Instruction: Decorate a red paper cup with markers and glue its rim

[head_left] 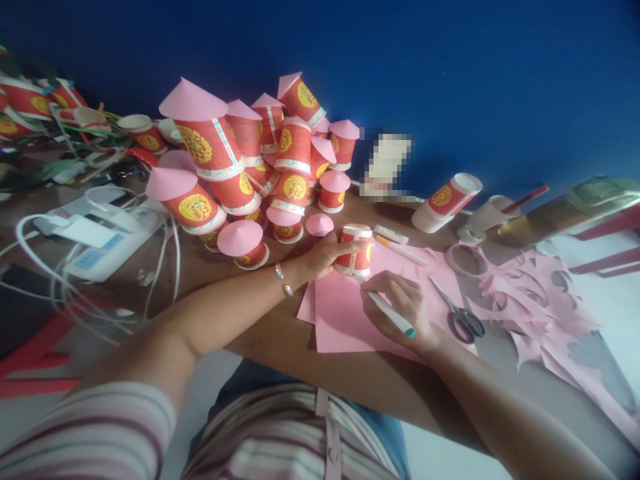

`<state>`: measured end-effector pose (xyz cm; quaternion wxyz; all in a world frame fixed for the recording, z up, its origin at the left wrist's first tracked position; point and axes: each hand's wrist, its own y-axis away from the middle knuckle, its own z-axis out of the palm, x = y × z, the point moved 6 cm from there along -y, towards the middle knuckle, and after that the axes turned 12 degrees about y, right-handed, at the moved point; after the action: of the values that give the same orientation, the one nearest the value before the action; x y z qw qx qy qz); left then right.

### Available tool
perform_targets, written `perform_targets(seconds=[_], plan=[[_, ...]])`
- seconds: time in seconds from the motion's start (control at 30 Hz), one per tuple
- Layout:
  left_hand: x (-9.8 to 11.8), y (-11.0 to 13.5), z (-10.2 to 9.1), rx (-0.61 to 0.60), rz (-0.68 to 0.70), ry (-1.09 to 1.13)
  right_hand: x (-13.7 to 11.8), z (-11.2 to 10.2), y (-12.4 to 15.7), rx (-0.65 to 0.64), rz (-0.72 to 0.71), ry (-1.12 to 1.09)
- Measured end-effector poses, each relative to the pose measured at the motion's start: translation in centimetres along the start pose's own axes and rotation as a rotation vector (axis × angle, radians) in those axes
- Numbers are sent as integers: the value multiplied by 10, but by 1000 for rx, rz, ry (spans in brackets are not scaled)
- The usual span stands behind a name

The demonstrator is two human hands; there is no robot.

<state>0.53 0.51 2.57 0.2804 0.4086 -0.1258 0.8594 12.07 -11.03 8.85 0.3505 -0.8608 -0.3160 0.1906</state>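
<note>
My left hand (pixel 327 255) is closed round a red paper cup (pixel 356 252) that stands upside down on a sheet of pink paper (pixel 345 320). My right hand (pixel 400 303) grips a white pen (pixel 393 315) with a green end, its tip close to the cup's rim on the paper. Behind the cup rises a pile of red cups with pink cone lids (pixel 250 167). A single pink cone (pixel 319 225) lies just left of the held cup.
Scissors (pixel 463 317) lie to the right on the pink sheet, next to a tape ring (pixel 466 259) and pink paper scraps (pixel 545 300). A cup lying on its side (pixel 447 200) is behind. White cables and a device (pixel 100 247) sit left.
</note>
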Motion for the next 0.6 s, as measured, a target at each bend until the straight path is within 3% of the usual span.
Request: perform_targets(seconds=[0.6], plan=[[0, 1, 1, -8, -19, 4, 5, 0, 2, -2, 26, 10]])
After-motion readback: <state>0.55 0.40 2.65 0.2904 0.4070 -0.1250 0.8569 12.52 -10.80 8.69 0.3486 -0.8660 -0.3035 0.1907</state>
